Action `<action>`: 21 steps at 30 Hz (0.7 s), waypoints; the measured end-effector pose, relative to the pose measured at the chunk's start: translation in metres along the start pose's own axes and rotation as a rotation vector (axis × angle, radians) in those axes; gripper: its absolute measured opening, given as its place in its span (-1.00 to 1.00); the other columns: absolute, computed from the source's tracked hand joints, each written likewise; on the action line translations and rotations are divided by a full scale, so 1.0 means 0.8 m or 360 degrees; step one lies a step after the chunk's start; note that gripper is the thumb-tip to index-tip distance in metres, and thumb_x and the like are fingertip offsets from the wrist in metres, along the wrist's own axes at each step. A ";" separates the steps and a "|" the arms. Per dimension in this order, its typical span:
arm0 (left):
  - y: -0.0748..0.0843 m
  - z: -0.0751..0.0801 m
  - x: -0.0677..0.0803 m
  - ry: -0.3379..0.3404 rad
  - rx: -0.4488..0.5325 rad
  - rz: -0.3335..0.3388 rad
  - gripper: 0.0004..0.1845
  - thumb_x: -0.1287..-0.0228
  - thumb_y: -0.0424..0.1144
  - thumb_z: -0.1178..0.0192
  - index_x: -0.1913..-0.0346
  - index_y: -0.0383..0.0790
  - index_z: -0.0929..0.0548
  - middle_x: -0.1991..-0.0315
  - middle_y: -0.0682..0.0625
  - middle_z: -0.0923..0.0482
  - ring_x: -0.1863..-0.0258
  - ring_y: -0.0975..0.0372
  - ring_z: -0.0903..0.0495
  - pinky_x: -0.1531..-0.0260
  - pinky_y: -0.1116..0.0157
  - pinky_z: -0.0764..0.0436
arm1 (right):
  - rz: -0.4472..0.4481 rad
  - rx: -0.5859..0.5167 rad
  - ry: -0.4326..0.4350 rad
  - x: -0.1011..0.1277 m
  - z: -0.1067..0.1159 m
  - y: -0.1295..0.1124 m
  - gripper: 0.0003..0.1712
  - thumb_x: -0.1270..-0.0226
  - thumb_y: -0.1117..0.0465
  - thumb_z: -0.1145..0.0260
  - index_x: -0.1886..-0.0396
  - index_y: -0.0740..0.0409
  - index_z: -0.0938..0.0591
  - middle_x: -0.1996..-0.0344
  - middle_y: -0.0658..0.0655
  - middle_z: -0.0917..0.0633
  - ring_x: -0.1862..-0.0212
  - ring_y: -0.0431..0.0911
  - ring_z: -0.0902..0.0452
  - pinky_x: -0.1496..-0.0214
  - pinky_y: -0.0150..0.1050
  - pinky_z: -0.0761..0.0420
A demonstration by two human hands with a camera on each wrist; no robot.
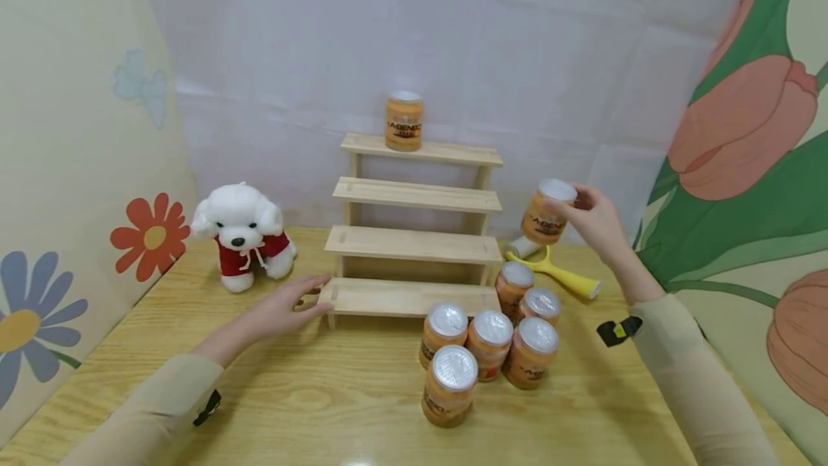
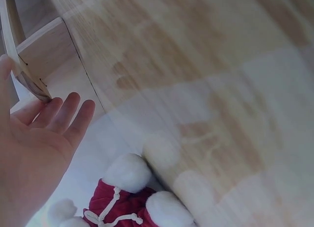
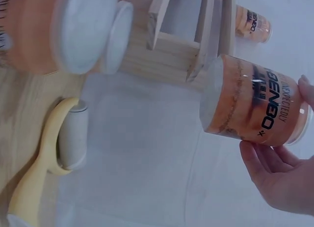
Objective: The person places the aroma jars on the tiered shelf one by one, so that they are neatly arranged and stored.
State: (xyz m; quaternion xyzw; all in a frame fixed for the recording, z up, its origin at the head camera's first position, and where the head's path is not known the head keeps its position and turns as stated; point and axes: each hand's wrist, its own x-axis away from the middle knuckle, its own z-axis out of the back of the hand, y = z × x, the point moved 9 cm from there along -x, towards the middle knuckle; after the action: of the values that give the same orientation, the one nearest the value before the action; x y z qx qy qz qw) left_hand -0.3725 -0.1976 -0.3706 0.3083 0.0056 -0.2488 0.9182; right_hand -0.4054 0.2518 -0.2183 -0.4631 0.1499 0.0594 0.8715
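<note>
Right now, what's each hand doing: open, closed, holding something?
Left hand: open, fingers straight, touching the left end of the wooden shelf's bottom step.
Right hand: gripping an orange jar, lifted off the table.

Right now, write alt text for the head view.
A right hand holds an orange jar beside a stepped wooden shelf, while the left hand touches its bottom step; six jars stand in front.

Right hand [image 1: 598,218] holds orange jar [image 1: 546,213] aloft beside stepped shelf [image 1: 414,243]; left hand [image 1: 284,308] touches bottom step.
</note>
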 end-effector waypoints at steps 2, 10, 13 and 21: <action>0.000 0.000 -0.001 0.0004 -0.0001 -0.0007 -0.27 -0.33 0.06 -0.09 -0.36 -0.41 -0.25 -0.31 -0.37 -0.26 -0.17 -0.18 -0.41 -0.06 -0.07 -0.53 | 0.0017 -0.0027 0.0023 -0.007 -0.001 -0.010 -0.13 -0.14 -0.26 -0.29 -0.31 0.15 -0.35 -0.15 0.21 -0.48 -0.13 -0.03 -0.40 -0.14 -0.08 -0.48; 0.001 0.000 0.003 0.0012 0.0014 -0.0003 -0.26 -0.33 0.04 -0.10 -0.35 -0.45 -0.23 -0.31 -0.39 -0.24 -0.17 -0.20 -0.40 -0.07 -0.08 -0.52 | 0.0133 -0.0099 0.0113 -0.040 -0.016 -0.054 -0.19 -0.11 -0.20 -0.35 -0.25 0.17 -0.42 -0.14 0.20 -0.53 -0.14 -0.03 -0.44 -0.14 -0.15 -0.50; 0.001 0.000 0.004 0.0008 0.0011 0.0007 -0.26 -0.34 0.04 -0.09 -0.36 -0.45 -0.22 -0.30 -0.40 -0.25 -0.17 -0.19 -0.40 -0.07 -0.07 -0.53 | 0.0187 -0.0131 0.0128 -0.053 -0.024 -0.070 -0.24 -0.12 -0.15 -0.37 -0.23 0.18 -0.45 -0.12 0.20 -0.55 -0.13 -0.05 -0.45 -0.14 -0.18 -0.51; 0.002 -0.003 0.003 0.0002 0.0013 0.0015 -0.25 -0.33 0.05 -0.09 -0.36 -0.44 -0.22 -0.31 -0.38 -0.26 -0.18 -0.17 -0.40 -0.08 -0.07 -0.52 | 0.0287 -0.0212 0.0173 -0.084 -0.044 -0.108 -0.33 -0.16 -0.03 -0.38 -0.19 0.23 -0.48 -0.07 0.22 -0.57 -0.07 -0.08 -0.48 -0.09 -0.26 -0.53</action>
State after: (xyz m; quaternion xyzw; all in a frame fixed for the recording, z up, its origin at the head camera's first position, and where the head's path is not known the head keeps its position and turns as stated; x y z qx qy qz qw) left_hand -0.3691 -0.1966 -0.3723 0.3121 0.0036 -0.2443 0.9181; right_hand -0.4551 0.1767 -0.1476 -0.5072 0.2336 0.1221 0.8205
